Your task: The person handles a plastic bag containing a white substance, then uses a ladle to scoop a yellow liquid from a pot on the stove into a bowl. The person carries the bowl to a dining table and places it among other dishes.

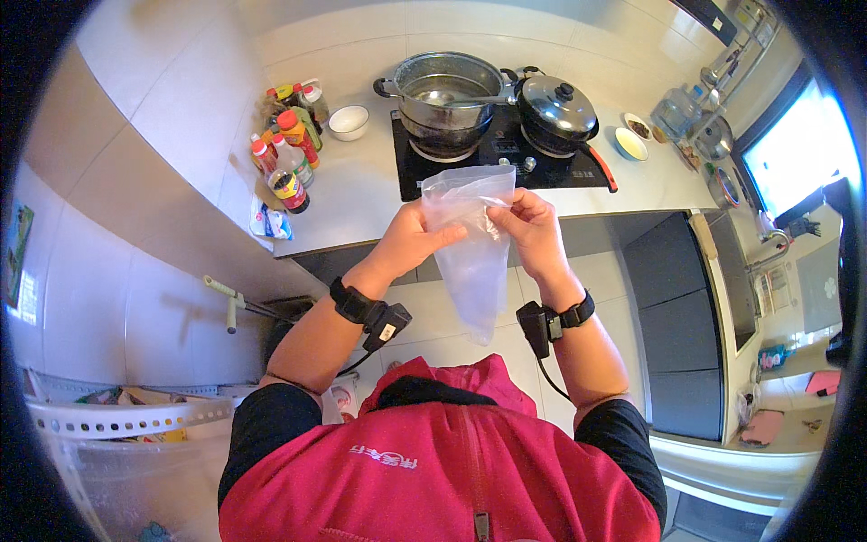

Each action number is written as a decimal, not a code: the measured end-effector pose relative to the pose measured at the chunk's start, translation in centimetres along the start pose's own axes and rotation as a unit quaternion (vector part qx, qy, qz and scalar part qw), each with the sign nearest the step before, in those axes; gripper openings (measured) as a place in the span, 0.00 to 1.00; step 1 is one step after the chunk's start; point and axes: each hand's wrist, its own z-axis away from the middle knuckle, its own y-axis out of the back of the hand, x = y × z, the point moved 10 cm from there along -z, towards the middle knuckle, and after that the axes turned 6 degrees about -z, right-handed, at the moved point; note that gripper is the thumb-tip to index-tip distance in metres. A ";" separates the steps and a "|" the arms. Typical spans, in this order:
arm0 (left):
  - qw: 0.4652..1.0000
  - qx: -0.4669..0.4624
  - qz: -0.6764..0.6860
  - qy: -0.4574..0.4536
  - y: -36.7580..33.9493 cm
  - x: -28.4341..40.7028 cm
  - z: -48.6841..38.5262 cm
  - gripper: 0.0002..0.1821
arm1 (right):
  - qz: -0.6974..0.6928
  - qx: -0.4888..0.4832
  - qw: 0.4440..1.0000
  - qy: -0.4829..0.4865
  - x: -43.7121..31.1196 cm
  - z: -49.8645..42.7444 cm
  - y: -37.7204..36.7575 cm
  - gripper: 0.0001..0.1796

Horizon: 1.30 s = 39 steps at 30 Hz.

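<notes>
A clear plastic bag (474,271) hangs between my hands, its wide end at the top and its narrow end pointing down over the floor. My left hand (423,234) grips the bag's left edge, with the thumb lying across the front. On the right side, my right hand (532,227) pinches the plastic near the top between thumb and fingers. Behind the bag sits a black cooktop (501,152). It carries a large steel pot (443,101) with a ladle (477,101) resting in it, and a lidded pan (559,112) with a red-tipped handle.
Several sauce bottles (291,146) and a white bowl (349,122) stand on the counter (352,196) at left. A yellow-lined bowl (631,144), a small dish (637,126) and a large plastic water jug (677,112) are at right. Grey cabinet doors (670,325) flank the tiled floor.
</notes>
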 end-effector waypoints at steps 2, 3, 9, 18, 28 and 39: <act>1.000 0.007 0.012 0.012 0.4 -0.6 -0.1 0.13 | -0.023 0.017 0.999 0.015 -0.8 0.2 -0.9 0.06; 1.000 0.011 0.017 0.017 0.7 -0.8 -0.2 0.14 | -0.047 0.031 0.998 0.022 -1.9 0.5 -2.0 0.06; 0.994 -0.053 0.012 0.095 0.5 -1.5 -0.3 0.15 | 0.053 0.042 0.998 0.006 -0.7 0.9 -0.6 0.08; 0.975 -0.074 0.206 0.021 -0.3 0.2 -0.5 0.18 | -0.017 0.023 0.998 0.049 -1.5 -0.1 0.5 0.11; 0.958 -0.098 0.266 0.028 -2.4 0.0 -0.9 0.31 | 0.000 0.005 0.996 0.089 -2.8 -0.7 1.1 0.12; 0.997 -0.039 0.025 0.056 -2.0 -0.6 -1.8 0.17 | 0.030 -0.027 0.996 -0.075 1.9 1.6 2.4 0.16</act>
